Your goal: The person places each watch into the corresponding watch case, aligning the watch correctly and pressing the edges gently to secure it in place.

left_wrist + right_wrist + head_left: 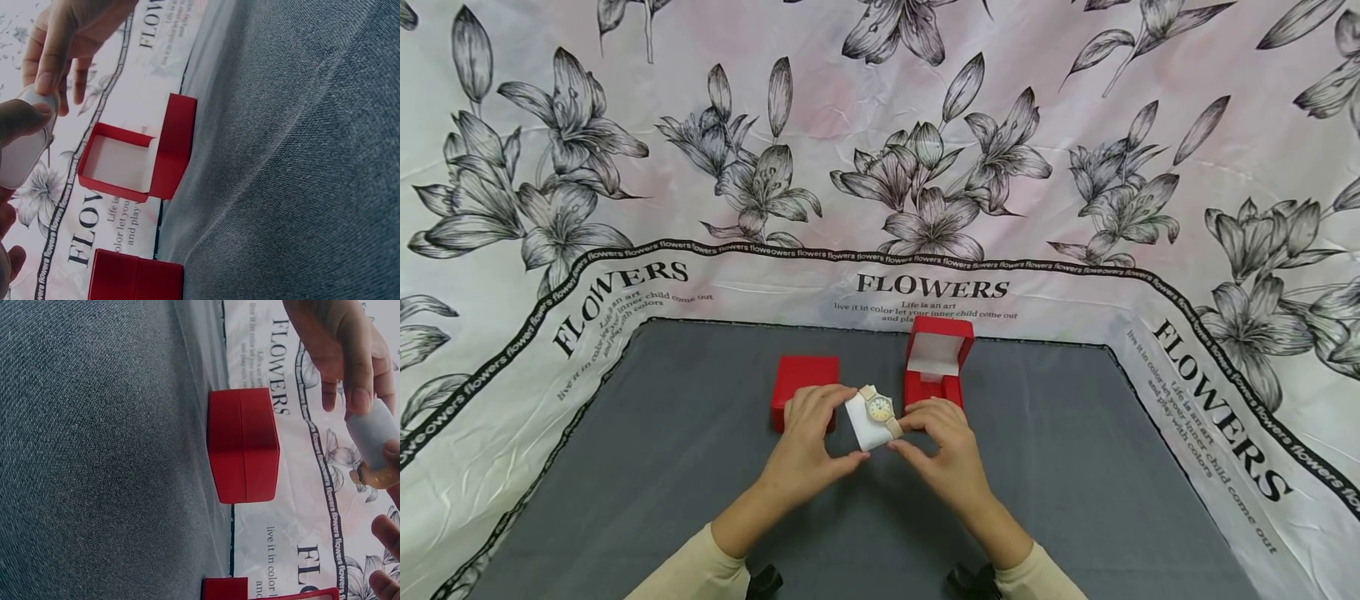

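Observation:
A wristwatch (880,407) with a round dial and a cream strap sits around a white cushion (867,430), held up above the grey cloth. My left hand (805,442) grips the cushion from the left, thumb at its lower corner and fingers at its top. From the other side, the thumb and fingers of my right hand (953,454) pinch the cushion and strap end. In the right wrist view the cushion (374,431) shows edge-on with the strap (377,477) below it. The left wrist view has the cushion's plain side (22,153), and the dial is hidden there.
Behind my right hand stands an open red watch box (938,354) with a pale lid lining. A red box (805,385) with its lid down stands behind my left hand. Both rest on the grey cloth (1037,483), which a flower-printed sheet (820,287) borders.

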Available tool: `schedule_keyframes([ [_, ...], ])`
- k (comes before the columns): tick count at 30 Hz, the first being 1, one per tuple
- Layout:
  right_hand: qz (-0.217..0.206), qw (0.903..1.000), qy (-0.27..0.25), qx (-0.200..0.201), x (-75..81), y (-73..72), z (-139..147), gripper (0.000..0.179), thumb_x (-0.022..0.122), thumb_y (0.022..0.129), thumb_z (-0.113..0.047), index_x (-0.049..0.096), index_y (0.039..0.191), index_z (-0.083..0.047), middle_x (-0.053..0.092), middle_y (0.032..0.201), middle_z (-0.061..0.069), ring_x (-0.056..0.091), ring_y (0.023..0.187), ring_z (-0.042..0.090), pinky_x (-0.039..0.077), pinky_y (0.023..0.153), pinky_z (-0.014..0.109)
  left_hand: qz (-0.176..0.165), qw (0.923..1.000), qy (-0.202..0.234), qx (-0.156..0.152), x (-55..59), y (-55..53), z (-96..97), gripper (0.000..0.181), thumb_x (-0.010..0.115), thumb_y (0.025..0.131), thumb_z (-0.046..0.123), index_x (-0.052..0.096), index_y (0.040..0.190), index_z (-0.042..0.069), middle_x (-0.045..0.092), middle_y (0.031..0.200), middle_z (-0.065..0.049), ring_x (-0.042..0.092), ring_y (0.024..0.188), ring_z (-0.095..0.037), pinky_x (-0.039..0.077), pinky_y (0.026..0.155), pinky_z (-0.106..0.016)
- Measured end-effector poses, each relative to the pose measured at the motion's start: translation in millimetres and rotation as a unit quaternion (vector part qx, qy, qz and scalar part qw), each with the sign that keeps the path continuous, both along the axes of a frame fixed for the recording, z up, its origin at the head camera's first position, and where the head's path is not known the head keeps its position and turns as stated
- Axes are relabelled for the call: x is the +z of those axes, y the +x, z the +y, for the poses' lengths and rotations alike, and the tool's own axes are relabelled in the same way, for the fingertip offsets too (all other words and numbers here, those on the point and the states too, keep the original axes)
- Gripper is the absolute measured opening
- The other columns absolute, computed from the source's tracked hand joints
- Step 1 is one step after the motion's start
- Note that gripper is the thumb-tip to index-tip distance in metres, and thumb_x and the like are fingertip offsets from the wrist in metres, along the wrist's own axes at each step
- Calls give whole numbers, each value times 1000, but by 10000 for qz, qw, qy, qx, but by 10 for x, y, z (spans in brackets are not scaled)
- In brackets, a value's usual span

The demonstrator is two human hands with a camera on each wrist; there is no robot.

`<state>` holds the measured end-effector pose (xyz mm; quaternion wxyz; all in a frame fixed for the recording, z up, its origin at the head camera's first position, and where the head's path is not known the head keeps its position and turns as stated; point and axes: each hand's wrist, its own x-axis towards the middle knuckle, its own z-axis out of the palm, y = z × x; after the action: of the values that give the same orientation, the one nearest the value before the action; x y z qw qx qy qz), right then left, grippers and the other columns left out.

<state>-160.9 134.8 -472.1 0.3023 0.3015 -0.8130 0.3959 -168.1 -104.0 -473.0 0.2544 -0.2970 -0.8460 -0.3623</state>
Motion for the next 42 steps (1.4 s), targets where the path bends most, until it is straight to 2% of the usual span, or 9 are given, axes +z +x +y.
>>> schedule_keyframes([
  [7,-48,9999,-122,-94,-16,25,-29,30,92,73,-11,75,97,-15,74,102,-1,65,103,21,42,103,40,53,9999,17,135,-30,-11,5,86,99,65,28,55,137,13,58,135,-4,46,122,-21,34,103,-43],
  [12,49,9998,-107,-171,-50,56,-46,30,91,72,-8,74,96,-15,73,100,-1,65,102,21,42,103,40,78,9997,99,189,-48,25,16,86,100,63,29,57,136,13,60,132,-3,47,119,-20,34,100,-44],
  [16,237,9996,-123,-122,-88,78,-67,29,89,73,-4,72,94,-14,72,98,-1,66,100,22,43,102,39,131,9996,136,215,-60,57,23,87,100,61,30,57,135,13,61,131,-2,48,118,-19,34,99,-43],
  [20,212,9995,-231,14,-100,72,-79,30,89,75,-4,72,97,-14,73,100,0,66,103,23,43,102,36,218,9995,158,142,-47,48,17,86,99,63,28,57,136,12,60,133,-3,48,119,-21,35,100,-44],
  [26,134,9994,-16,326,-77,44,-23,35,89,75,-2,74,105,-13,74,108,4,65,108,26,43,103,34,-123,9996,238,-55,-14,34,-35,83,96,69,24,55,140,14,58,138,-1,46,122,-20,33,102,-44],
  [30,-223,9969,110,743,-35,38,53,41,87,76,1,74,112,-14,72,116,6,64,113,25,44,105,30,-404,9981,294,-361,7,32,-70,84,96,69,22,54,142,16,56,141,2,45,125,-18,35,101,-49],
  [33,-587,9930,185,1010,-9,23,115,48,87,80,-5,70,123,-15,68,126,5,61,120,23,47,104,27,-556,9958,275,-676,25,25,-100,86,96,69,19,53,144,17,55,142,3,44,127,-17,36,102,-52],
  [38,-1257,9839,475,1176,53,-8,188,71,88,81,-24,58,144,-18,56,144,1,51,133,20,47,107,29,-703,9909,81,-1146,80,-3,-136,86,95,70,16,53,145,19,54,145,6,44,128,-15,38,102,-44],
  [42,-1548,9783,758,1147,99,-24,206,83,88,79,-33,50,151,-22,51,149,-2,46,137,18,46,110,34,-642,9890,-120,-1324,110,-26,-144,86,95,70,16,53,145,20,55,146,8,45,127,-14,42,96,-38],
])
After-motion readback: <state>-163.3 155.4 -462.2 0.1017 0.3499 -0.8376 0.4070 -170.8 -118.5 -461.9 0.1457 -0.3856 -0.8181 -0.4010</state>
